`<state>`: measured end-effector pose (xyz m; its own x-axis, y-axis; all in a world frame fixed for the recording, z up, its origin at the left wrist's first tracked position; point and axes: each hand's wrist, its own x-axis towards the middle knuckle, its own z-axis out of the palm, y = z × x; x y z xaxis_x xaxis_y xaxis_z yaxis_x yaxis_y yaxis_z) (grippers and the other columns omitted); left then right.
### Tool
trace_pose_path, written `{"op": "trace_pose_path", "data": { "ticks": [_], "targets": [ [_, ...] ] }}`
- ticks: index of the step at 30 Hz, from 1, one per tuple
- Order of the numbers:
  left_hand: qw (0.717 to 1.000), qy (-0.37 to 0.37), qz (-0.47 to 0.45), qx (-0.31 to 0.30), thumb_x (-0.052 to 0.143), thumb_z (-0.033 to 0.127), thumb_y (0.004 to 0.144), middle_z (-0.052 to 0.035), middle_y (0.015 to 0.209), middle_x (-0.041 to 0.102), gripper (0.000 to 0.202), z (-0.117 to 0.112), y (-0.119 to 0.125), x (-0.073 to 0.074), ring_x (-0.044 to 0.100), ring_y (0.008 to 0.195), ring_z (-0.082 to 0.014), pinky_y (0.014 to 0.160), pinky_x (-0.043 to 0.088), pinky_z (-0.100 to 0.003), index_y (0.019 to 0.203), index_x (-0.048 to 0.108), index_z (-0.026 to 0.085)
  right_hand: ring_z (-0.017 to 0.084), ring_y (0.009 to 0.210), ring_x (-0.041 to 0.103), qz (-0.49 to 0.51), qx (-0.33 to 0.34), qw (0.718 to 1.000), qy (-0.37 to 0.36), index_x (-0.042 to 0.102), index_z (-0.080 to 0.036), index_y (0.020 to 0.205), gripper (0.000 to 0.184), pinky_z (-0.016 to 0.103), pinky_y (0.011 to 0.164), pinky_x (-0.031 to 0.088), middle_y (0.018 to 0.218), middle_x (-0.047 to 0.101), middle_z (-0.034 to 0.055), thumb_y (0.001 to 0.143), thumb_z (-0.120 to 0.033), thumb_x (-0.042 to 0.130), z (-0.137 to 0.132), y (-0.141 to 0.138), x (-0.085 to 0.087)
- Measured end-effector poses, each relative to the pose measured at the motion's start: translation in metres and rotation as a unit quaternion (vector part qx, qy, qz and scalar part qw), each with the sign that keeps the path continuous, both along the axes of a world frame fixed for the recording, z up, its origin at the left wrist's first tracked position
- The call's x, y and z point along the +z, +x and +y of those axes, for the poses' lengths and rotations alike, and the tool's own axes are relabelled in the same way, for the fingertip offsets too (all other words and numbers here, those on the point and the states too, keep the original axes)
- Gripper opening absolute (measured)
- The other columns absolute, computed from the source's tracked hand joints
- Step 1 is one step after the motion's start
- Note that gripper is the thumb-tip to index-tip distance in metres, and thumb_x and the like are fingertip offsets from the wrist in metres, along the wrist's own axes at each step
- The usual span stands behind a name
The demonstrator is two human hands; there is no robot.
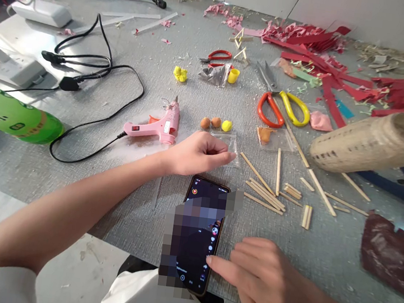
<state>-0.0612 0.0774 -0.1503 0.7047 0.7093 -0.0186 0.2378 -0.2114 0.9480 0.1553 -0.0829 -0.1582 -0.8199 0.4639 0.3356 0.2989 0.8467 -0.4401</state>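
My left hand point(201, 155) lies on the grey table with its fingers curled, pinching the edge of a small clear plastic bag point(229, 144). Just behind it sit two brown clay balls point(211, 122) and a yellow clay ball point(226, 125). A dark phone point(197, 234) lies at the table's front edge, its screen lit. My right hand point(260, 279) rests beside it, the forefinger stretched out and touching the phone's right edge, the other fingers loosely bent. Several thin wooden sticks point(267, 191) lie to the right of my left hand.
A pink glue gun point(157, 125) with a black cord lies left of the clay balls. Orange-and-yellow scissors point(283, 107), red scissors point(217, 57), red paper scraps point(330, 64), a woven basket point(368, 142), a green bottle point(11, 115) and power strips point(42, 11) surround the area.
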Motion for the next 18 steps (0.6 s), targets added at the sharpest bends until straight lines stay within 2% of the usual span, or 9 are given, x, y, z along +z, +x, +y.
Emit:
{"op": "trace_pose_path", "data": {
  "ticks": [18],
  "targets": [
    [1.0, 0.001, -0.004, 0.001, 0.052, 0.037, 0.097, 0.0047, 0.06, 0.025, 0.048, -0.0002, 0.0001, -0.0005, 0.022, 0.058, -0.0068, 0.054, 0.019, -0.029, 0.06, 0.027, 0.02, 0.017, 0.053, 0.039, -0.002, -0.009, 1.0, 0.0, 0.06, -0.012, 0.117, 0.044, 0.033, 0.05, 0.024, 0.063, 0.049, -0.0027, 0.077, -0.002, 0.044, -0.001, 0.0, 0.0031]
  ]
}}
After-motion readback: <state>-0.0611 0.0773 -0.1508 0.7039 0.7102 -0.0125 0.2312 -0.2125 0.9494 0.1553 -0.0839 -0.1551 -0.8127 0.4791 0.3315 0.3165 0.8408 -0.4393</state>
